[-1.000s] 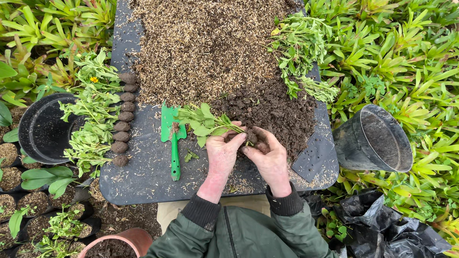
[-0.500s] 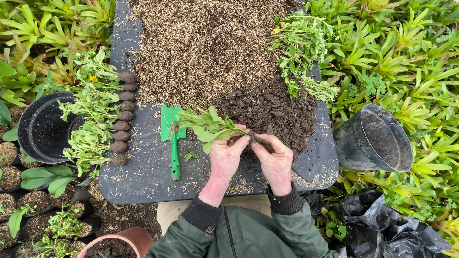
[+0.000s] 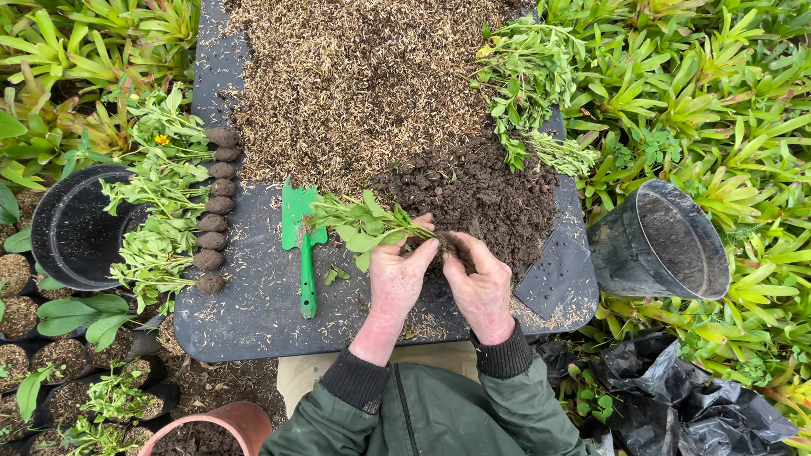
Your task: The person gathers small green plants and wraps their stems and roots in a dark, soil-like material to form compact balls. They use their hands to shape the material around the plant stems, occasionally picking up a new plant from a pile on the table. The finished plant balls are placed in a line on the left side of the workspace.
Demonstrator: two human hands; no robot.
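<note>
Hands meet at the near edge of the dark grey plastic work board, both on one leafy green cutting. Left hand is closed round its stem base, leaves fanning out to the left; right hand is cupped against the root end w/ fingers curled, pressing what looks like a lump of dark soil. Cannot tell how much soil is packed on yet, since the fingers hide it.

Done so far, judging by the layout: a row of approx. eight rounded dark soil balls w/ green sprigs lies along the board's left edge, leaves hanging off to the left over the round black plastic tub. So several pieces look finished & lined up; the one in hand is mid-way.

Left to do: a loose bunch of unrooted green cuttings sits at the board's far right, well apart from the hands, untouched. Plenty of material remains: the dark brown soil heap is just beyond the hands, and the big spread of tan rice-husk-like chaff covers the far half.

Small green plastic hand trowel lies idle just left of the left hand, not touching it. Empty black plastic pot tipped on its side rests off the board's right edge amid the foliage. Terracotta pot rim shows bottom left.
</note>
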